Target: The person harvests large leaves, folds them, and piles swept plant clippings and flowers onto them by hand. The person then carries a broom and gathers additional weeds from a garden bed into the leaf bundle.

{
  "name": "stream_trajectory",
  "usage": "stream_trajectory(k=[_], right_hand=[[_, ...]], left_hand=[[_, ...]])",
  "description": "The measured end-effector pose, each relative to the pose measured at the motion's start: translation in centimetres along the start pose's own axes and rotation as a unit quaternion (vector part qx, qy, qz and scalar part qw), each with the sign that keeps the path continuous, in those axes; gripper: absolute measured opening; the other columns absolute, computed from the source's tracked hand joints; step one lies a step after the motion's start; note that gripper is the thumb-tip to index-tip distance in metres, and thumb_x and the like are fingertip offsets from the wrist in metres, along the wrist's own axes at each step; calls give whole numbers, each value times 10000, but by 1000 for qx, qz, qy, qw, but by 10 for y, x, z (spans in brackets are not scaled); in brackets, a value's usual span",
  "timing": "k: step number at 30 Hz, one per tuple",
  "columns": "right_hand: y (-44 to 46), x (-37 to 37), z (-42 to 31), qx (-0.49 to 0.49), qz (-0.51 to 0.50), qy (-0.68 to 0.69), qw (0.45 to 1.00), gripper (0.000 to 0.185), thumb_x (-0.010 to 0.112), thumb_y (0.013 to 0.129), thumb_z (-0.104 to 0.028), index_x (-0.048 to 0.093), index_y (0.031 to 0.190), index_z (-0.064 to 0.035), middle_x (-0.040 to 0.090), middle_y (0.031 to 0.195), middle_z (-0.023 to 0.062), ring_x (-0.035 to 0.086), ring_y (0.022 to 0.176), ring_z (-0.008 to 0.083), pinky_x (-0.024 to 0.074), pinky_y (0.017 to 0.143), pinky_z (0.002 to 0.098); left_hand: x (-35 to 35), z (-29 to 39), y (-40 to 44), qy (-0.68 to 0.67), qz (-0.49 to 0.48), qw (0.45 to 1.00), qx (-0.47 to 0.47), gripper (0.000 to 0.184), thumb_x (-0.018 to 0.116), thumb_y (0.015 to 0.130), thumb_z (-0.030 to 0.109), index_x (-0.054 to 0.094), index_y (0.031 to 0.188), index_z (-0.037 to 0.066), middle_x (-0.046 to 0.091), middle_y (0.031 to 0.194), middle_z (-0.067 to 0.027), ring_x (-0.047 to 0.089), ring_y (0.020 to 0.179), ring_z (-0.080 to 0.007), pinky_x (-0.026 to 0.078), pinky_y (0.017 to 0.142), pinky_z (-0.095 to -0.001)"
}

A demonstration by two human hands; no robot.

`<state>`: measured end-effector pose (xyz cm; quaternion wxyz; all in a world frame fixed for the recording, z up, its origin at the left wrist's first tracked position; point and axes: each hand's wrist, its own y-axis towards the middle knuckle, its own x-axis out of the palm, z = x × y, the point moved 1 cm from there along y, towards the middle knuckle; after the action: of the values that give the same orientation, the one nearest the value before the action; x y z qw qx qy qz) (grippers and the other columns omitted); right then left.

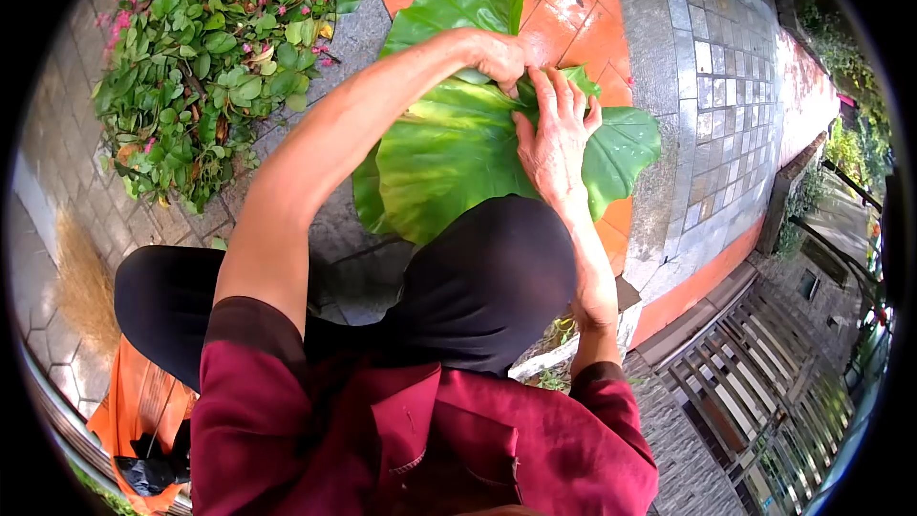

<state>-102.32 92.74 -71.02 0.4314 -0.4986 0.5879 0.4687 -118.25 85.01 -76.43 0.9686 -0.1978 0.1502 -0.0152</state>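
Large green leaves (pixel 449 162) with wavy edges lie overlapped in front of my knees, partly on orange tile and partly on grey paving. One leaf has yellowish streaks along its left side. My left hand (pixel 499 59) is closed, its curled fingers gripping the leaf near where the blades meet; the exact grip is partly hidden. Close beside it, my right hand (pixel 554 139) rests on the leaf with its fingers extended and slightly apart. The fingertips of both hands nearly touch. A black-clad knee (pixel 492 277) covers the leaves' lower edge.
A heap of cut leafy stems with pink flowers (pixel 220 67) lies at upper left. By my left leg are a straw broom (pixel 84 282) and an orange bag (pixel 143 411). A slatted wooden bench (pixel 755 382) stands at right, beyond the tiled ledge (pixel 712 86).
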Motion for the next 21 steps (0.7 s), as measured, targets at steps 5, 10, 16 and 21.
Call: stream_trajectory(k=[5,10,16,21], right_hand=[[-34,95,81,72,-107,-28,991,573,628,729,-47,531,1289,-122,596,1047,83,538,1030,269,287,973,520],[-35,93,69,71,-12,-48,996,588,602,673,-16,550,1257,-70,577,1039,108,514,1028,282,302,955,463],[-22,91,9,18,43,73,996,602,579,764,8,469,1351,-66,454,1362,152,402,1240,353,278,1048,487],[-38,148,30,3,23,44,999,456,511,880,-40,510,1334,-85,431,1419,138,391,1293,365,314,1064,465]], left_hand=[[38,-17,-1,213,231,949,-27,518,655,734,2,568,1237,89,506,1311,-131,473,1215,-273,351,969,-516],[102,-33,-39,334,369,855,143,490,591,750,44,558,1235,97,419,1401,-113,377,1315,-273,321,1014,-517],[135,-83,-38,321,261,911,7,474,587,824,180,544,1296,199,342,1490,-93,302,1385,-257,300,1057,-535],[56,-44,-138,305,146,940,51,147,548,810,147,615,914,69,581,1007,-106,550,1044,-251,407,962,-451]])
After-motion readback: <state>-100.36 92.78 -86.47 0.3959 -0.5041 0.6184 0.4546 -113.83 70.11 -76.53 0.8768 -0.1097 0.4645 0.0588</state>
